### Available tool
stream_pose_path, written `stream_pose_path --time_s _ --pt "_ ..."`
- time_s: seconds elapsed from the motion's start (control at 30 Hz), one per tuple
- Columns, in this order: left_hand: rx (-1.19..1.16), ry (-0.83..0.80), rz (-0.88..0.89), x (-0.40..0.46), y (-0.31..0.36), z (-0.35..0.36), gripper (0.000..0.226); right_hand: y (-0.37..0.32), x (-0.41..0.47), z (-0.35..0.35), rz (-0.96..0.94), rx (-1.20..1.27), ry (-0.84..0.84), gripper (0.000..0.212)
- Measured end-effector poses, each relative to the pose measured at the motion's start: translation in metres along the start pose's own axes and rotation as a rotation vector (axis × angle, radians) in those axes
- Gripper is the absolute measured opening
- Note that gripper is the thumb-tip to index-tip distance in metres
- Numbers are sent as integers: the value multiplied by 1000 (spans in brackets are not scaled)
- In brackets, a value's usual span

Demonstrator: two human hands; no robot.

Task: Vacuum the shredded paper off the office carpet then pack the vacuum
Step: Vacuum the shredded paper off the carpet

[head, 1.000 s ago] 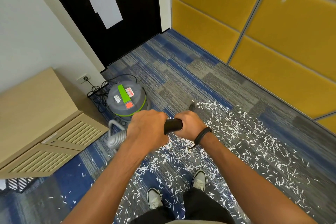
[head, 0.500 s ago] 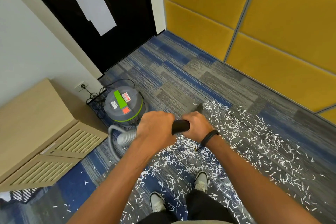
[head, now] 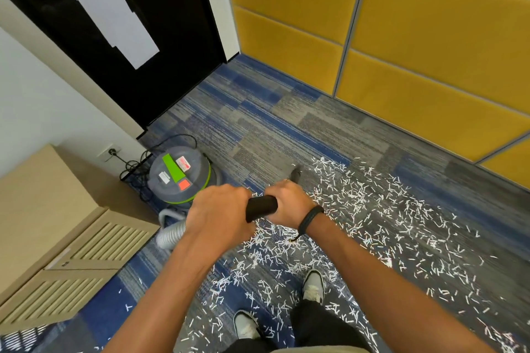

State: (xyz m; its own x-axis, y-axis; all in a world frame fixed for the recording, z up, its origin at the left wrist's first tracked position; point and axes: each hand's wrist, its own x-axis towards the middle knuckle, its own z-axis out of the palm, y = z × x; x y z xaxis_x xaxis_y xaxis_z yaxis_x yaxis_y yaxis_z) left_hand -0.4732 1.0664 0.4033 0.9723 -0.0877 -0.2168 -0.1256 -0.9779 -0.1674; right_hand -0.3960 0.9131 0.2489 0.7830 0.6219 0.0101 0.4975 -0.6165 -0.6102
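White shredded paper lies scattered over the blue and grey carpet, from around my shoes out to the right. The grey vacuum canister with a green band stands on the floor at the left, by the wall. Both hands grip the black wand handle: my left hand at its rear end where the ribbed grey hose joins, my right hand further forward. The wand's dark far tip pokes out beyond my right hand, near the paper's edge.
A beige louvred cabinet fills the left. The vacuum's black cord runs to a wall socket. A black door is ahead, and yellow padded wall panels close the right side. My two shoes stand amid the paper.
The view has tilted up and shifted. Both hands keep their grip on the wand and have moved slightly forward and right with it.
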Motion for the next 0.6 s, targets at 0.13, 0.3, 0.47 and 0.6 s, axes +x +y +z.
stream_pose_path --time_s 0.13,0.3,0.47,0.6 --pt "25 7 -6 0 4 -4 32 4 3 -3 0 13 -6 17" --pt "19 -47 -22 12 13 -12 29 9 5 -15 1 46 19 18" --pt "16 -45 16 16 26 -15 27 20 -9 -17 18 45 38 20" --pt "3 -29 40 18 44 -14 28 33 -26 -28 36 26 38 18"
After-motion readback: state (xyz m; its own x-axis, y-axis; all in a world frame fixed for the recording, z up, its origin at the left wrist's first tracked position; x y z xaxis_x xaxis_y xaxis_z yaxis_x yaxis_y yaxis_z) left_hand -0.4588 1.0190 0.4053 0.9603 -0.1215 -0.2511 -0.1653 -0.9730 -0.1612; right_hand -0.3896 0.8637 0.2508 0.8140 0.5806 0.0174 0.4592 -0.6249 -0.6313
